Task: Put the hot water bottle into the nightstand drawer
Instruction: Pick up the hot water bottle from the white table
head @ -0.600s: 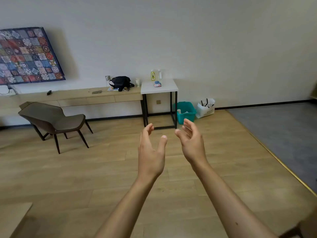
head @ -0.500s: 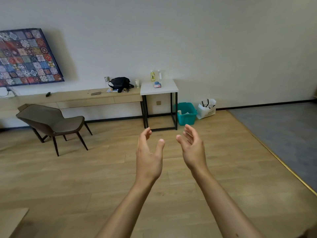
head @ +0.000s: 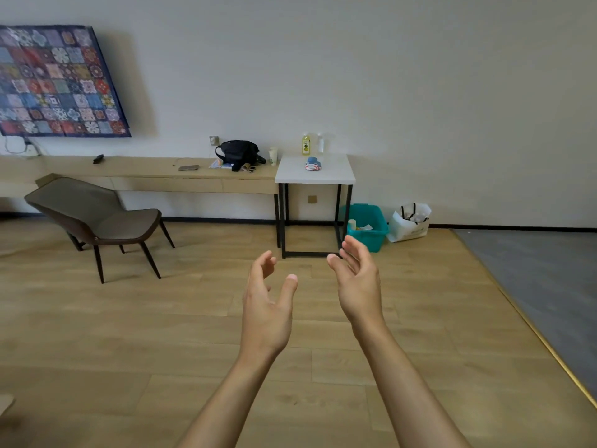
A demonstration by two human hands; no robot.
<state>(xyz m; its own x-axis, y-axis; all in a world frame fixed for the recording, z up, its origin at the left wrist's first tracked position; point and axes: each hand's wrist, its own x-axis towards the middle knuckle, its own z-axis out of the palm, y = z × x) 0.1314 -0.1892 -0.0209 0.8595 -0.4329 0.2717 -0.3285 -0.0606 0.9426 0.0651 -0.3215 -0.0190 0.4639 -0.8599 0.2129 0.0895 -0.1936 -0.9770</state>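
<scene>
The patterned wall hanging (head: pixel 55 82) runs off the left edge, so its full width stays unseen. Both forearms leave the frame at the bottom. The small blue, white and red item (head: pixel 312 164) on the white surface (head: pixel 336 172) is too far off to tell what it is. What fills the teal bin (head: pixel 371 226) and the white bag (head: pixel 408 223) is unclear. A pale corner (head: pixel 5 403) at lower left is cut off.
</scene>
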